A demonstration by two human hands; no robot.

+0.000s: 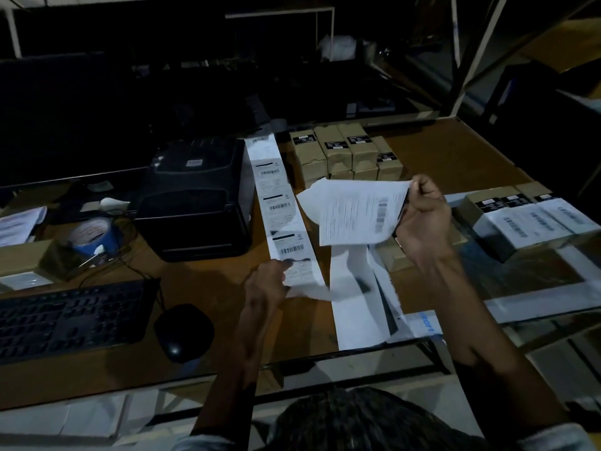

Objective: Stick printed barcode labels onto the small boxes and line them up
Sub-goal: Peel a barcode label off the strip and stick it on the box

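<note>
Our left hand (pixel 271 281) pins the strip (pixel 279 209) on the desk (pixel 201 288) so our right hand (pixel 422 219) — pinching a label (pixel 361 211) — peels it clear, boxes (pixel 344 151) waiting just beyond.

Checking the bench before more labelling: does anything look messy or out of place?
Mostly the paper. Loose white backing strips trail over the table's front edge beneath the right hand, which pinches a peeled label. The left hand holds the label strip.
</note>
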